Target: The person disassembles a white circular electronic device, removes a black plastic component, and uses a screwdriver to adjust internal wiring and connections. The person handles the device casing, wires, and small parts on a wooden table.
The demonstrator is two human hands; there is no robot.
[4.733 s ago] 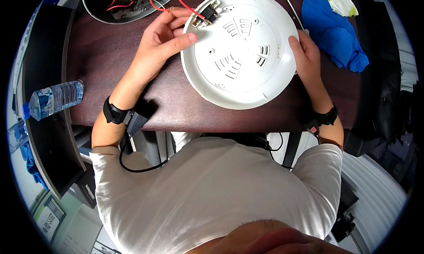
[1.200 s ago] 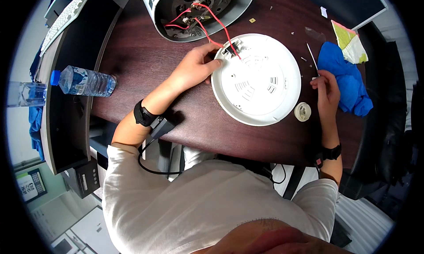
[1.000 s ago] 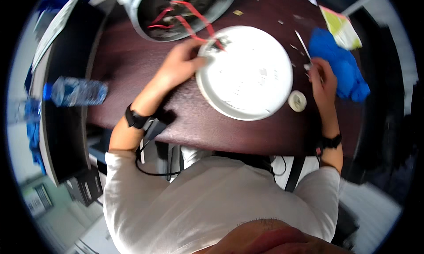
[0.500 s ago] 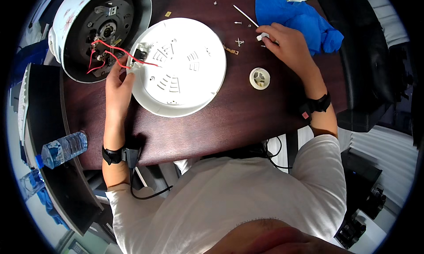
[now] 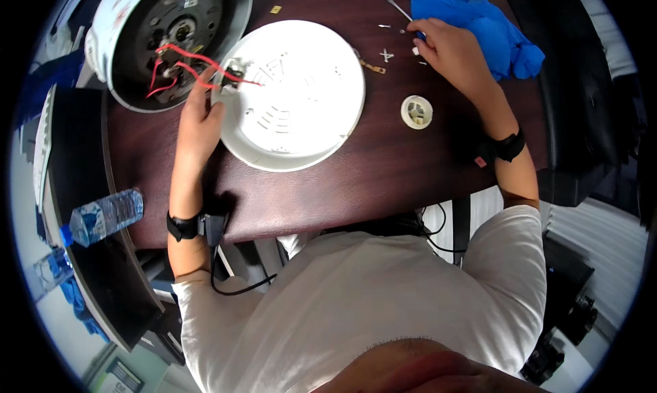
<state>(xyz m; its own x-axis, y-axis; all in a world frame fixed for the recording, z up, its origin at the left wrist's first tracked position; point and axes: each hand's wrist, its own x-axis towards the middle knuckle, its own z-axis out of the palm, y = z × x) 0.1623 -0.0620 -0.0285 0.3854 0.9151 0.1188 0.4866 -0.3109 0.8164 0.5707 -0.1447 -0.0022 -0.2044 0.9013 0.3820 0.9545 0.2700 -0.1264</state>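
Observation:
My left hand (image 5: 200,123) is at the left rim of a white round plastic base cover (image 5: 308,126), thumb and fingers closed on its edge beside a small socket. Red wires (image 5: 188,56) run past these fingers from the open underside of a pale electric pot (image 5: 113,34), tipped on its side. At the upper right, my right hand (image 5: 452,51) grips a screwdriver (image 5: 399,9); its thin shaft points up and left, and a bit of blue handle shows. A small white piece (image 5: 415,51) lies by the right fingertips. The palm hides most of the handle.
A blue cloth (image 5: 503,41) lies beyond my right hand. Small screws (image 5: 387,55), a brass strip (image 5: 373,67) and a round white plastic part (image 5: 416,112) lie right of the cover. A water bottle (image 5: 109,216) lies at the left.
My right hand has shifted up and closed on the screwdriver; the white piece at its fingers now lies on the table. My left hand stays at the cover's rim. The whole view has shifted slightly.

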